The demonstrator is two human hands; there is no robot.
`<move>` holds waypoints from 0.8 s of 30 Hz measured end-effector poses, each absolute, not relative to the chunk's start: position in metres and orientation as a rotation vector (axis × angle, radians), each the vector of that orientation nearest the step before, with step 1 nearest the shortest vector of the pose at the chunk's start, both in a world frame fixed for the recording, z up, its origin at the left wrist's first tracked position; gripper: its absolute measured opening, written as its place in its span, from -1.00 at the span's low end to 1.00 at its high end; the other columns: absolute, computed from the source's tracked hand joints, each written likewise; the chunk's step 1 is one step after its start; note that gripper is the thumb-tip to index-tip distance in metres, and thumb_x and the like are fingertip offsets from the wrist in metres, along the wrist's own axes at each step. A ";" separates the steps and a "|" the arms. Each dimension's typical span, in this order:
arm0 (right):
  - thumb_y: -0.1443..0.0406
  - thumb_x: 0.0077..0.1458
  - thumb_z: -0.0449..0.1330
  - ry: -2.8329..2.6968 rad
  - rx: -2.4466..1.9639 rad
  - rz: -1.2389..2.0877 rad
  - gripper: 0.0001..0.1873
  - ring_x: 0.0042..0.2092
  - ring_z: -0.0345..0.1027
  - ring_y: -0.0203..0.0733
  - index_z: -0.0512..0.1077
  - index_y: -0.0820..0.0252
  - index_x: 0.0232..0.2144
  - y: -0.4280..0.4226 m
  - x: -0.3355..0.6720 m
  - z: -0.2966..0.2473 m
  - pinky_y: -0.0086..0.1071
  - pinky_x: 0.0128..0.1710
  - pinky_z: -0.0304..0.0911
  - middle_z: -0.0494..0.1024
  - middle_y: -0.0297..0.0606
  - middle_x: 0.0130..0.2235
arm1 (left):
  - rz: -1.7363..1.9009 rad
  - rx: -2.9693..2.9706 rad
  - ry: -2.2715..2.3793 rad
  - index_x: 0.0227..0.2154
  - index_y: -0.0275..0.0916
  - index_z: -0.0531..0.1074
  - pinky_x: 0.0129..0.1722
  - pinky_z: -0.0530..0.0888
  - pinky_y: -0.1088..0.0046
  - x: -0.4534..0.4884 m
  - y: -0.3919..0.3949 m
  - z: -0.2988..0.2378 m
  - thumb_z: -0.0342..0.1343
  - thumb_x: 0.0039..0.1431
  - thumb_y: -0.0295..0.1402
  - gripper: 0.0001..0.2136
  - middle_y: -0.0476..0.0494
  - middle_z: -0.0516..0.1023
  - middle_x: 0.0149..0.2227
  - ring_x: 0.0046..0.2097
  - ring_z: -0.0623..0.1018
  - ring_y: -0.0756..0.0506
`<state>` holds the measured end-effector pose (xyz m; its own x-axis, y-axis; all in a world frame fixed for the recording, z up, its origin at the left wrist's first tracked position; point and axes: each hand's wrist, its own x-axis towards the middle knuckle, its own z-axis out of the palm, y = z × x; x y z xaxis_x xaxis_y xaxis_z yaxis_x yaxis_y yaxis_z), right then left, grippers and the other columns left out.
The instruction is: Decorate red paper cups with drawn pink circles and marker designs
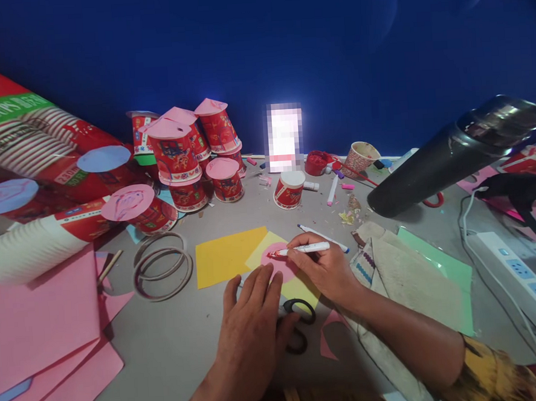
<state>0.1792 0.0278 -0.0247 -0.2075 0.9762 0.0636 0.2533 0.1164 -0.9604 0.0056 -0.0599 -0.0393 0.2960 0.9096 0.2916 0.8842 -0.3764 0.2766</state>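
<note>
Left hand (250,319) is palm down, fingers (257,287) a bit spread and pointing forward, thumb (287,331) kicked out sideways. Right hand (324,274)'s slightly farther out, fingers curled in a pen-style pinch, forearm (412,328) slanting from lower right.

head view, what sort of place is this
Probably a craft table, though the building it is in doesn't show: cups wear pink paper tops, scissors lie out, and the right hand holds a pen.
</note>
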 end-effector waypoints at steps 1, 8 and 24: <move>0.16 0.21 0.26 -1.599 -1.233 1.156 -0.81 -0.36 0.43 -0.22 0.55 0.16 -0.34 0.028 0.178 -0.025 -0.38 -0.34 0.32 0.60 -0.32 -0.40 | 0.619 2.479 1.714 0.13 -0.25 0.45 0.22 0.29 -0.05 0.005 -0.060 -0.039 0.14 0.37 -0.29 -0.68 -0.32 0.60 0.19 0.18 0.55 -0.32; 0.15 0.19 0.27 -1.593 -1.223 1.157 -0.82 -0.35 0.44 -0.22 0.56 0.14 -0.33 0.029 0.176 -0.025 -0.38 -0.32 0.33 0.61 -0.32 -0.37 | 0.608 2.475 1.709 0.15 -0.26 0.45 0.23 0.30 -0.05 0.005 -0.060 -0.040 0.12 0.39 -0.27 -0.65 -0.33 0.59 0.20 0.19 0.54 -0.33; 0.16 0.21 0.26 -1.570 -1.247 1.152 -0.81 -0.40 0.43 -0.23 0.54 0.15 -0.33 0.027 0.184 -0.023 -0.39 -0.38 0.33 0.60 -0.31 -0.43 | 0.612 2.455 1.724 0.15 -0.23 0.44 0.23 0.26 -0.05 0.006 -0.060 -0.040 0.14 0.36 -0.30 -0.66 -0.31 0.60 0.19 0.18 0.55 -0.33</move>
